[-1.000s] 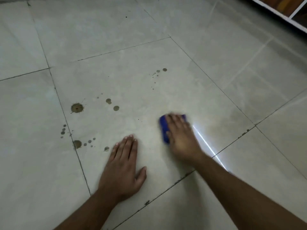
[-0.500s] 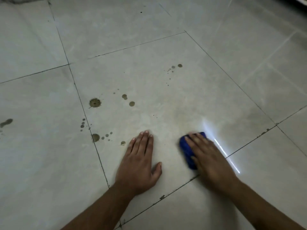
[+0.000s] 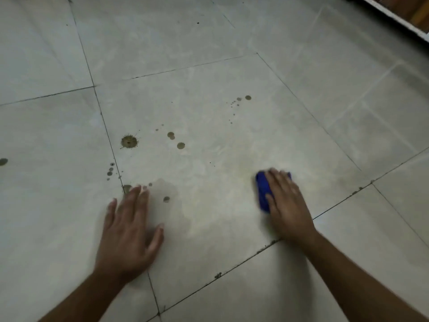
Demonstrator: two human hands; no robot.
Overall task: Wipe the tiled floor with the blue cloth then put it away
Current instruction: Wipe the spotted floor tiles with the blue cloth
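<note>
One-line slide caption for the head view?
Right hand presses blue cloth on stained tiled floor; left hand flat.

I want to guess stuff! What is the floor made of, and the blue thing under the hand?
The floor looks like glazed ceramic or stone tile: pale slabs, dark grout lines, a faint sheen. The blue cloth under the right hand looks like soft fabric, matte and bunched; blur hides its weave.

Light was dim and even, with a pale sheen on the floor [image 3: 209,66] at centre frame. Both hands showed motion blur, and grout lines bowed toward the edges.
</note>
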